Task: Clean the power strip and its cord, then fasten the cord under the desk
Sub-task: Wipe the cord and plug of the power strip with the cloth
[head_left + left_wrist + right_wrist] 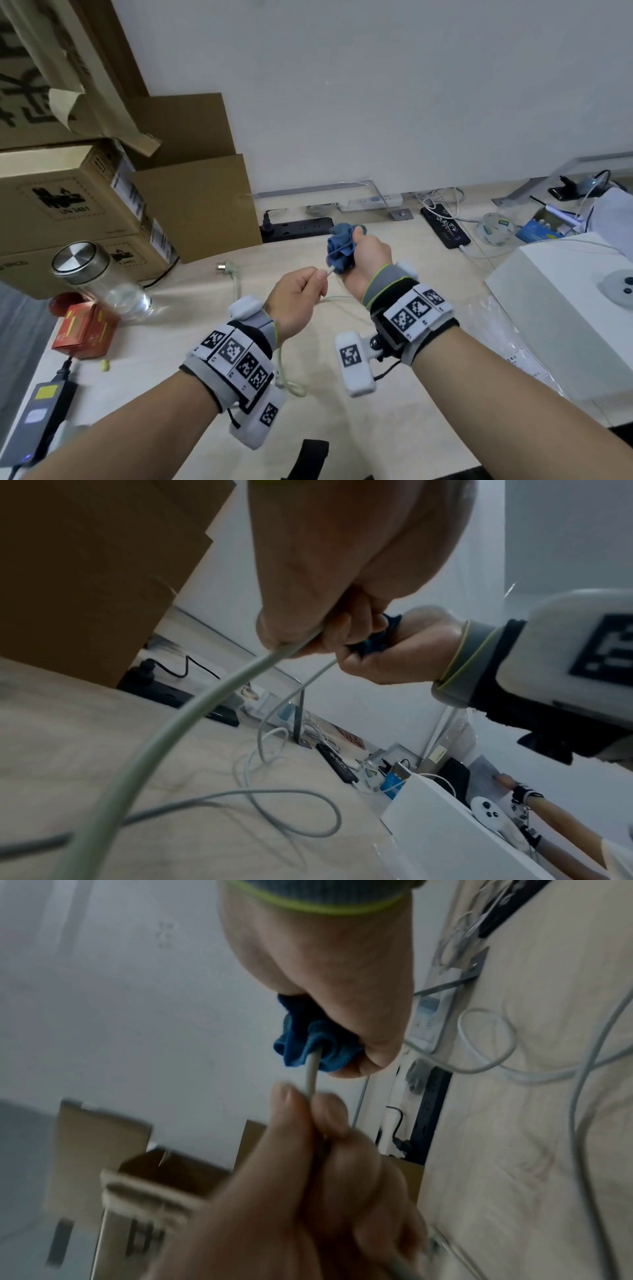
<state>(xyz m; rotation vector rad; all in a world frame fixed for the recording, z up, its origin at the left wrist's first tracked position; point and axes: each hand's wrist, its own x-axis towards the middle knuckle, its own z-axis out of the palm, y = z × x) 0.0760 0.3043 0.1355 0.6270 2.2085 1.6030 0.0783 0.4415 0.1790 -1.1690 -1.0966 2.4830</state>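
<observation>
My left hand pinches a pale grey-green cord between thumb and fingers, above the middle of the desk. Just to the right, my right hand grips a bunched blue cloth wrapped round the same cord. The cord runs out of the cloth straight into the left fingers. Below the hands it hangs down and loops on the desk. Its plug lies loose on the desk to the left. A white power strip lies at the back edge.
Cardboard boxes are stacked at the back left, with a glass jar and a red box in front. A black power strip and a phone lie behind the hands. A white box stands at the right.
</observation>
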